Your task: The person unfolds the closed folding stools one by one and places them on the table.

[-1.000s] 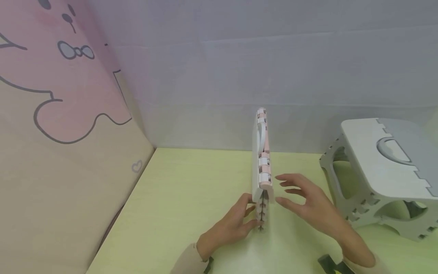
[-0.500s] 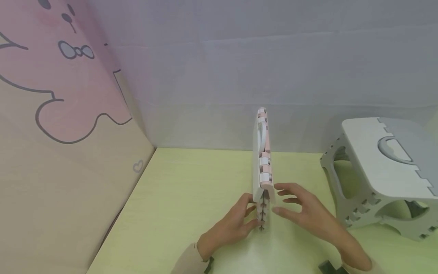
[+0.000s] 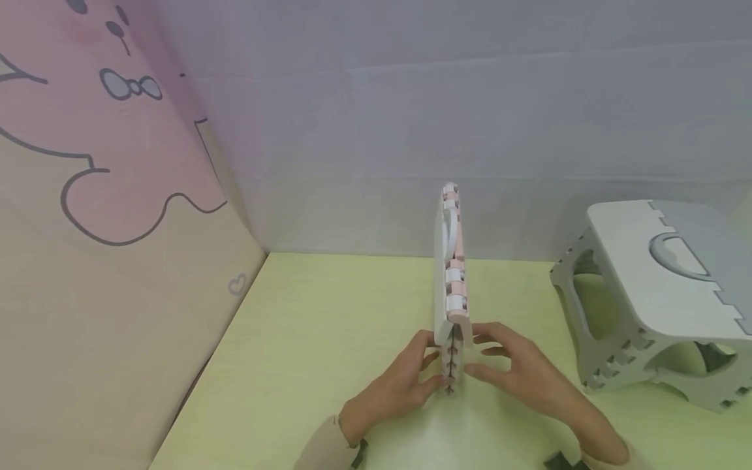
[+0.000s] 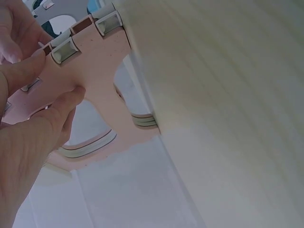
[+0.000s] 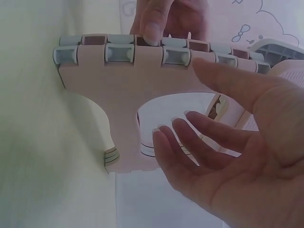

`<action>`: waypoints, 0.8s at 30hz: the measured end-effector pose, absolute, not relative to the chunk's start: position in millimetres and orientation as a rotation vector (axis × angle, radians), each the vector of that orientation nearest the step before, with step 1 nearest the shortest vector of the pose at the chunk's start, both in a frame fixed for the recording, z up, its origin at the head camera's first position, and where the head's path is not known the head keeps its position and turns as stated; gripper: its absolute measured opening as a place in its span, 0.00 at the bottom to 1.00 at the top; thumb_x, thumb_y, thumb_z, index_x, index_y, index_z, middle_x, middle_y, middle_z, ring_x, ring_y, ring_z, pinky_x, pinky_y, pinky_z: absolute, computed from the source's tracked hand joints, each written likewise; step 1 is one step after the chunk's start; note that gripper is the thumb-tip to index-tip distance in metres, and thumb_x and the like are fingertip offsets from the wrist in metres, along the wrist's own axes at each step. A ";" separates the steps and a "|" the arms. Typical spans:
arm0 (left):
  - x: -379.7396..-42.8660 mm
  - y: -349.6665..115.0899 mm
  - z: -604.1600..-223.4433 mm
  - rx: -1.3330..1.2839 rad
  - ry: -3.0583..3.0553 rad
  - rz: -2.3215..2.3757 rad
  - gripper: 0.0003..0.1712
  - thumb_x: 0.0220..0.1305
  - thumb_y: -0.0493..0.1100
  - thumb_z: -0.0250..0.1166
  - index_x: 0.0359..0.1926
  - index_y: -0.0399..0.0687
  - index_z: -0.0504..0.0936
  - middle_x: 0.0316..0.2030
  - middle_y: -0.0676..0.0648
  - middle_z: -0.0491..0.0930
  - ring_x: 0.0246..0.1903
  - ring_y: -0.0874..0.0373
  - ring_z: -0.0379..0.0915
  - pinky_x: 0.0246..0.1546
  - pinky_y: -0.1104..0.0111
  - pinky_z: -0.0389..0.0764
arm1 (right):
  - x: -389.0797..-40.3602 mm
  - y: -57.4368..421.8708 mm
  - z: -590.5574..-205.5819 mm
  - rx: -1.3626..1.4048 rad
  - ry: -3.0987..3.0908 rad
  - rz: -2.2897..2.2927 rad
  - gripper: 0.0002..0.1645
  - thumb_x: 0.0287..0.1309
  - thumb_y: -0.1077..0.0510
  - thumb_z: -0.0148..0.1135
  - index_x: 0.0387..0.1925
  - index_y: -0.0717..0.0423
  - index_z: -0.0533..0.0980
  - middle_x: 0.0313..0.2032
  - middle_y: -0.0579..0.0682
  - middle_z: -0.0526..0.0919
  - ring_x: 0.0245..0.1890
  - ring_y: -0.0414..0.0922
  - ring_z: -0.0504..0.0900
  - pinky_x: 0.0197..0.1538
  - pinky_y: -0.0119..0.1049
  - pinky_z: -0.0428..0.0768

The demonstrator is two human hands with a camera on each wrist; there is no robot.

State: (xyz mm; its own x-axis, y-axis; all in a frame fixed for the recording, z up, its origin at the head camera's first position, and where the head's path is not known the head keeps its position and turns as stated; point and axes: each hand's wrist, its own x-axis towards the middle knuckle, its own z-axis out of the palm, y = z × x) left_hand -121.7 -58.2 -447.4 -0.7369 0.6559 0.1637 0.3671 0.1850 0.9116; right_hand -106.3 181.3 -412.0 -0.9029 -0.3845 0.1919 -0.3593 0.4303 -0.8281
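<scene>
A folded pink-and-white folding stool [image 3: 455, 287] stands on edge on the table in the head view, its hinged side and white handle facing up. My left hand [image 3: 399, 382] grips its near end from the left, with the thumb at the hinged edge and a finger against the pink leg panel [image 4: 95, 71] in the left wrist view. Close on the right side is my right hand [image 3: 529, 369], fingers loosely bent and thumb apart. In the right wrist view these fingers [image 5: 166, 156] hover before the leg opening; whether the thumb touches the hinged edge I cannot tell.
An unfolded grey-and-white step stool [image 3: 623, 267] stands upright on the pale green table [image 3: 329, 307] to the right. A grey sheet [image 3: 376, 130] hangs behind, and a pink cartoon-printed sheet [image 3: 135, 183] borders the left side.
My right hand has moved nearer to the folded stool and down toward its near end. The left hand and the folded stool have stayed in place.
</scene>
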 end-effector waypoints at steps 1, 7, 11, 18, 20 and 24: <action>-121.6 -58.2 -447.4 0.981 2.197 1.574 0.31 0.67 0.23 0.63 0.64 0.39 0.59 0.68 0.43 0.63 0.71 0.52 0.60 0.70 0.66 0.65 | -106.0 181.1 -412.5 -0.692 2.634 -1.515 0.29 0.63 0.55 0.73 0.63 0.58 0.75 0.57 0.50 0.82 0.56 0.51 0.80 0.55 0.45 0.84; -121.1 -58.6 -446.8 0.981 2.185 1.581 0.31 0.67 0.23 0.63 0.64 0.39 0.59 0.68 0.42 0.62 0.71 0.52 0.60 0.70 0.66 0.66 | -104.2 180.0 -415.0 -0.722 2.621 -1.532 0.30 0.61 0.56 0.74 0.62 0.59 0.75 0.55 0.49 0.82 0.55 0.43 0.80 0.54 0.44 0.84; -121.3 -59.3 -446.9 1.005 2.197 1.569 0.32 0.66 0.23 0.63 0.65 0.39 0.58 0.69 0.41 0.62 0.72 0.51 0.59 0.70 0.66 0.65 | -104.9 179.0 -416.2 -0.724 2.595 -1.538 0.30 0.61 0.56 0.74 0.61 0.60 0.75 0.55 0.50 0.82 0.55 0.43 0.80 0.54 0.43 0.84; -122.4 -59.2 -448.1 1.050 2.196 1.566 0.33 0.66 0.23 0.63 0.65 0.38 0.57 0.69 0.39 0.61 0.72 0.49 0.59 0.70 0.67 0.65 | -105.4 176.9 -418.4 -0.702 2.567 -1.550 0.29 0.60 0.56 0.75 0.59 0.61 0.76 0.54 0.51 0.83 0.55 0.50 0.81 0.54 0.42 0.84; -122.4 -59.2 -448.3 1.052 2.200 1.562 0.33 0.67 0.23 0.62 0.65 0.39 0.57 0.69 0.40 0.61 0.72 0.50 0.59 0.69 0.67 0.65 | -105.0 175.4 -419.3 -0.703 2.560 -1.555 0.28 0.60 0.56 0.75 0.58 0.61 0.76 0.54 0.51 0.83 0.54 0.50 0.81 0.54 0.44 0.84; -122.0 -59.8 -448.0 1.053 2.213 1.550 0.33 0.67 0.23 0.63 0.66 0.39 0.57 0.69 0.40 0.61 0.72 0.50 0.59 0.69 0.67 0.66 | -104.2 171.7 -421.1 -0.696 2.539 -1.564 0.28 0.59 0.56 0.76 0.58 0.62 0.77 0.54 0.52 0.83 0.55 0.48 0.80 0.56 0.49 0.83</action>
State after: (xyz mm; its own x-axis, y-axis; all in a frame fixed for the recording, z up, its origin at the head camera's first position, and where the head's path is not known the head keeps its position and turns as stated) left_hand -122.0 -59.8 -448.0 -0.7108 0.6743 0.2000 0.4185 0.1769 0.8908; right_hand -104.2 171.7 -421.1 -0.8938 -0.4166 0.1662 -0.3358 0.3759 -0.8637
